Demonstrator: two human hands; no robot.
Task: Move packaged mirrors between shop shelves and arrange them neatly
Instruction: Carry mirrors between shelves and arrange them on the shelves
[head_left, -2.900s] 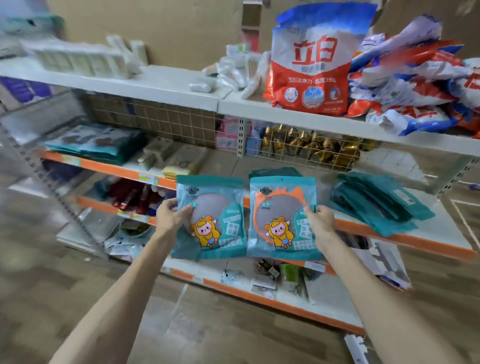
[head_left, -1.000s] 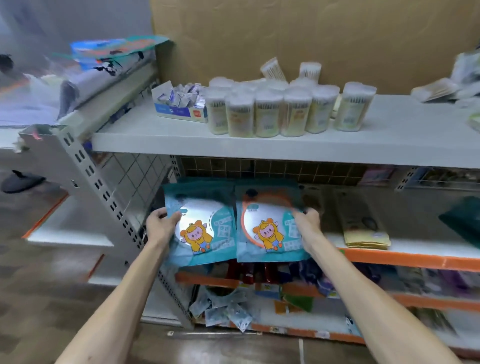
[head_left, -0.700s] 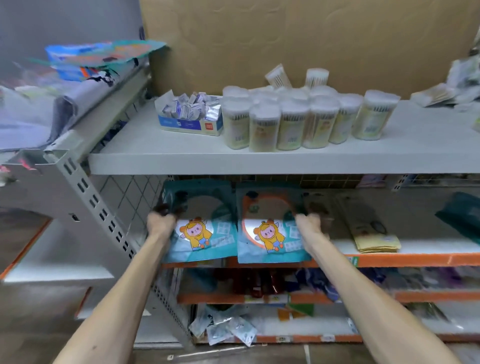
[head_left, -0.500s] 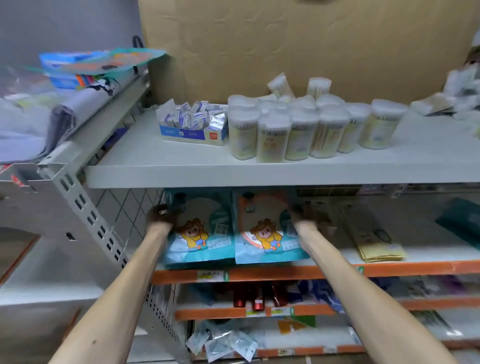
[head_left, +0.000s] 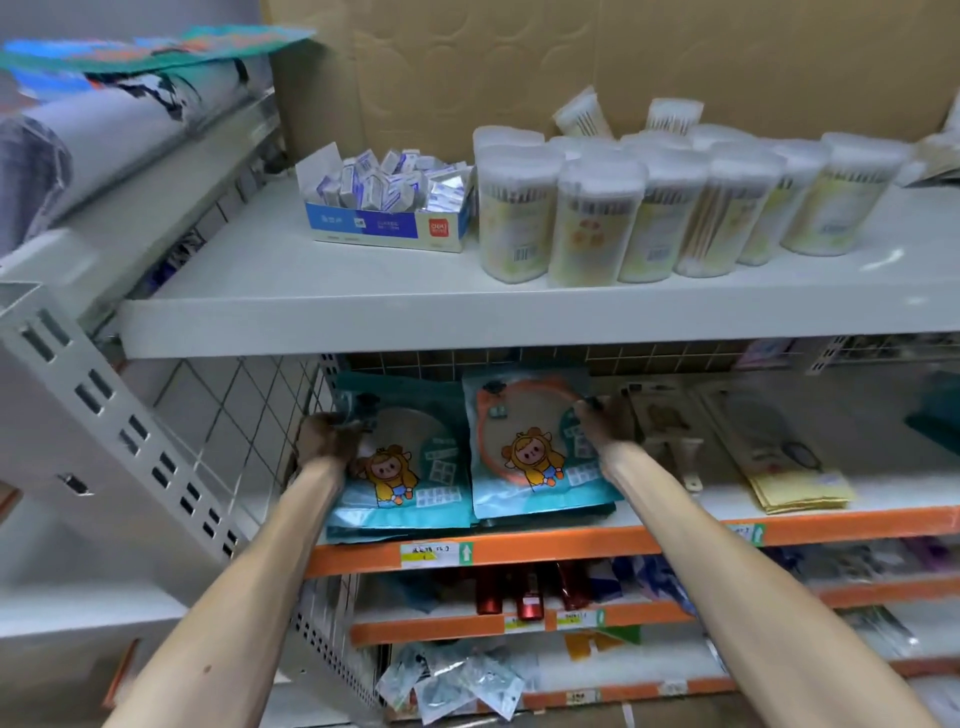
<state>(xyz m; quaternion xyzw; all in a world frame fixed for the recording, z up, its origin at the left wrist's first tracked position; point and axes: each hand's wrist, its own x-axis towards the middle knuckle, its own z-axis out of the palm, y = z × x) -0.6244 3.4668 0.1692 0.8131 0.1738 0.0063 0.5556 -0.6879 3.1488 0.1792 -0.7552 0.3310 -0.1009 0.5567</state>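
Observation:
Two teal packaged mirrors with a cartoon figure lie side by side on the orange-edged shelf (head_left: 571, 545), on top of other teal packets. My left hand (head_left: 327, 441) grips the left edge of the left mirror pack (head_left: 410, 467). On the right mirror pack (head_left: 524, 447), which has an orange ring, my right hand (head_left: 608, 421) holds the right edge. Both hands reach in under the grey upper shelf (head_left: 363, 322), and their fingers are partly hidden in shadow.
A wire mesh panel (head_left: 228, 415) closes the shelf's left end. Yellow flat packets (head_left: 800, 488) lie to the right of the mirrors. Cotton swab tubs (head_left: 597, 218) and a blue box (head_left: 384, 223) stand on the upper shelf. Red bottles (head_left: 524, 592) stand on the shelf below.
I carried both mirror packs from another shelf section to this one and pushed them in under the grey shelf. They now rest on the shelf instead of hanging in front.

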